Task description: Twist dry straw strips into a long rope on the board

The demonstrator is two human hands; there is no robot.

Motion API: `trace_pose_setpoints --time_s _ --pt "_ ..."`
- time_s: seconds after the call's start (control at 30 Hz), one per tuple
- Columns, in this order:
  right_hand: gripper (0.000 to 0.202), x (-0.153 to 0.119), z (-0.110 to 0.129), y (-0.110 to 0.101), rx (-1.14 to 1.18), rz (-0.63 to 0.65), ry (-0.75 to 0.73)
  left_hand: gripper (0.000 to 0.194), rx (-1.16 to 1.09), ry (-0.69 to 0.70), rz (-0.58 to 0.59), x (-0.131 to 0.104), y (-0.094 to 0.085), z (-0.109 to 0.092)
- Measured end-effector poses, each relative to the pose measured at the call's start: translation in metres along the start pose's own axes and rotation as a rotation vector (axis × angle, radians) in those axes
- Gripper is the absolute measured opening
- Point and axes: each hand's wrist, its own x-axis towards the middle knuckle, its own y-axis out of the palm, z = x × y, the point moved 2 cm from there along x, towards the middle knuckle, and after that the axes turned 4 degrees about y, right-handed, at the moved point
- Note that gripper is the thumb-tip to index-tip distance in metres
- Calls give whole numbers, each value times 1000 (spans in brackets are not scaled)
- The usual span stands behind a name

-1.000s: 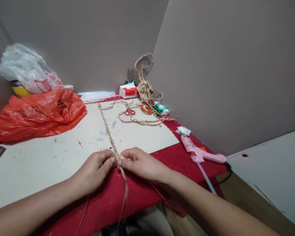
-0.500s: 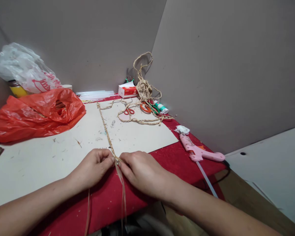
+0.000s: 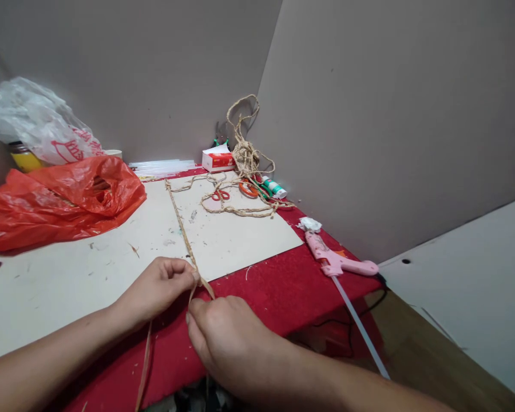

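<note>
A thin braided straw cord (image 3: 179,218) runs from the far part of the white board toward me. My left hand (image 3: 167,286) pinches its near end between thumb and forefinger, over the board's front edge. Loose straw strands (image 3: 206,288) fan out from that end. Closer to me, my right hand (image 3: 221,326) is closed on these strands, its fingertips mostly hidden behind the hand. One more strand (image 3: 145,357) hangs down below my left wrist. At the back, the cord continues into a tangled pile of braid (image 3: 246,158).
A red plastic bag (image 3: 72,200) lies at left on the white board (image 3: 129,269), a clear bag (image 3: 43,117) behind it. Scissors (image 3: 249,187), a small red-and-white box (image 3: 218,160) and glue sticks (image 3: 165,167) sit at the back. A pink glue gun (image 3: 337,260) rests right on red cloth (image 3: 274,283).
My right hand has moved down toward me, away from my left hand, drawing the strands apart. My left hand keeps its pinch on the cord. The view has shifted slightly.
</note>
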Motion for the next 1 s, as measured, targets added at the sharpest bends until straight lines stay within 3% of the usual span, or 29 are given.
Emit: trace_pose_setpoints --time_s 0.13,0.23,0.3,0.37,0.47,0.5,0.63,0.77,0.9,1.0 --pt "29 -10 -3 -6 80 -39 -161 27 -45 -29 -3 -2 -2 -1" --pt "34 -5 -21 -21 392 -280 -77 29 -114 -32 43 -3 -2 -5" --pt "25 5 -34 -28 608 -406 -2 31 -102 -40 55 -3 -3 -7" --pt "20 20 -42 -28 816 -316 24 30 -78 -22 81 -2 -3 -9" --pt "26 37 -43 -17 1008 82 48 29 -41 48 139 0 -3 -8" --pt "30 40 -43 -14 1005 158 53 29 -8 61 134 0 -4 -6" --pt "36 46 -47 -15 800 125 -3 29 199 60 65 1 -7 0" --pt "36 47 -50 -18 708 182 -44 26 379 139 83 0 -5 -2" --pt "33 47 -48 -12 991 266 68 25 625 177 18 -3 -5 -6" --pt "28 44 -43 -4 1209 272 198 24 698 171 36 -6 -5 -8"
